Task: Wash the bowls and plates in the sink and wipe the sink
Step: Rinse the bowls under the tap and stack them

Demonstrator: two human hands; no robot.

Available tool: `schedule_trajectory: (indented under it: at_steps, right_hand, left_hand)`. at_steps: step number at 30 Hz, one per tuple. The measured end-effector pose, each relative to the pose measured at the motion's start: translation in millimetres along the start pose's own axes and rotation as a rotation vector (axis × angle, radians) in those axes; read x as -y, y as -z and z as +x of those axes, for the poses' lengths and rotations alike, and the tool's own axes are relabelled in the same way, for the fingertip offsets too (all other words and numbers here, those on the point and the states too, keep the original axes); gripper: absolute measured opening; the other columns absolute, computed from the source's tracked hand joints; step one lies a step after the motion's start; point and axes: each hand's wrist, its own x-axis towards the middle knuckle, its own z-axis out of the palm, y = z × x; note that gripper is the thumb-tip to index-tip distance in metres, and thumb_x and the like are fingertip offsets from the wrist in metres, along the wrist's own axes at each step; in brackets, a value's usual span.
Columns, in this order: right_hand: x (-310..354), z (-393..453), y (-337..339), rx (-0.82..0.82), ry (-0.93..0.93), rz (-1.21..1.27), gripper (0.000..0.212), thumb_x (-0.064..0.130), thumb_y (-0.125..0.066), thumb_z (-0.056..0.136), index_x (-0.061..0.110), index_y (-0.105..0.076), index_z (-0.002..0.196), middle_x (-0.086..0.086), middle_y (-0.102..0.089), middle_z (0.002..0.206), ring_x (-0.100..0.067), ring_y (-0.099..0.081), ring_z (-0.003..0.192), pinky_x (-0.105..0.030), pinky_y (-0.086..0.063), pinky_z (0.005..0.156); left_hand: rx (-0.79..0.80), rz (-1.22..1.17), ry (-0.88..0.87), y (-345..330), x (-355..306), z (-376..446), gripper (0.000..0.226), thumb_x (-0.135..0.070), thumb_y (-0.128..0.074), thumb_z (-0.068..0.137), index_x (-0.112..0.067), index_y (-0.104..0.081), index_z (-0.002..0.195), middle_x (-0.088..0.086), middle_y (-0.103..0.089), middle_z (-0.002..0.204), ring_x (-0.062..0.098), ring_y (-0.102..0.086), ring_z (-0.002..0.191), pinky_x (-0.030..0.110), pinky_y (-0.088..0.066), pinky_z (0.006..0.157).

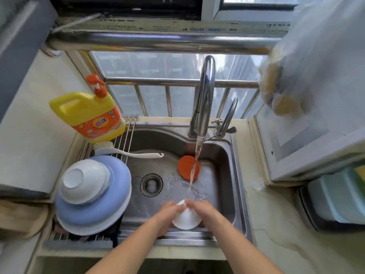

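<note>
Stainless steel forms the sink (227,155), its basin wet and speckled with droplets, and a white bowl (186,218) is held upside down over the near edge of that basin, between both hands. The left hand (167,214) curls its fingers round the bowl's left side, while the right hand (205,211) wraps the right side, its fingertips meeting the left's at the bowl's upturned foot. A tall faucet (204,95) at the sink's far edge pours a stream of water (194,167) that lands on the basin floor just beyond the hands, passing in front of an orange round disc (185,165) leaning near the far right part of the basin. The drain (151,185) sits left of centre in the basin floor. Over the sink's left edge lies a wire rack (126,139), carrying a stack of blue and white plates (94,212) with upturned white bowls (85,183) on top. At the rack's far end stands a yellow detergent bottle (88,113) with an orange pump, and a white dish brush (122,151) lies just in front of it, its handle reaching out over the basin. A smaller tap (227,119) stands at the sink's far right corner.
</note>
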Motion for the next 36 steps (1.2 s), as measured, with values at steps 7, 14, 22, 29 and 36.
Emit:
schedule_trajectory:
  at_steps: [7,14,22,29,36]
  right_hand:
    - [14,-59,-32,-0.247,0.200,-0.014,0.065,0.043,-0.075,0.063,0.012,-0.055,0.117,-0.009,-0.064,0.112,-0.029,-0.064,0.101,-0.041,-0.058,0.085]
    - [82,-153,-110,-0.343,0.663,-0.051,0.052,0.041,-0.077,0.081,0.016,-0.051,0.119,-0.004,-0.061,0.109,-0.026,-0.057,0.101,-0.041,-0.050,0.088]
    - [137,-185,-211,-0.046,0.695,0.086,0.037,0.041,-0.072,0.084,0.017,-0.058,0.108,-0.007,-0.066,0.105,-0.021,-0.063,0.092,-0.037,-0.051,0.073]
    - [147,-166,-245,-0.324,0.660,-0.532,0.070,0.063,-0.055,0.091,0.006,-0.056,0.132,-0.020,-0.053,0.131,-0.037,-0.047,0.127,-0.039,-0.039,0.104]
    - [133,-151,-245,-0.207,0.632,-0.469,0.075,0.073,-0.049,0.077,0.015,-0.057,0.124,-0.012,-0.058,0.122,-0.033,-0.056,0.115,-0.044,-0.047,0.099]
  left_hand:
    - [-0.414,0.673,-0.225,39,3,-50,0.028,-0.016,-0.039,0.096,-0.008,-0.066,0.098,0.012,-0.067,0.106,0.031,-0.060,0.101,0.039,-0.051,0.088]
    - [-0.584,0.791,-0.603,90,-11,-128,0.020,-0.011,-0.049,0.092,-0.020,-0.067,0.091,-0.001,-0.069,0.092,0.020,-0.064,0.087,0.034,-0.051,0.073]
    - [-1.078,0.529,-0.814,180,-6,-178,0.010,-0.011,-0.061,0.085,-0.020,-0.057,0.088,0.004,-0.061,0.092,0.025,-0.060,0.085,0.036,-0.048,0.067]
    - [-0.867,0.296,-0.566,238,10,-163,0.056,-0.021,-0.075,0.084,-0.004,-0.052,0.132,0.017,-0.050,0.134,0.032,-0.048,0.126,0.030,-0.038,0.101]
    - [-0.833,0.392,-0.554,237,28,-157,0.038,-0.005,-0.065,0.085,-0.005,-0.057,0.123,0.009,-0.041,0.136,0.026,-0.047,0.124,0.016,-0.029,0.096]
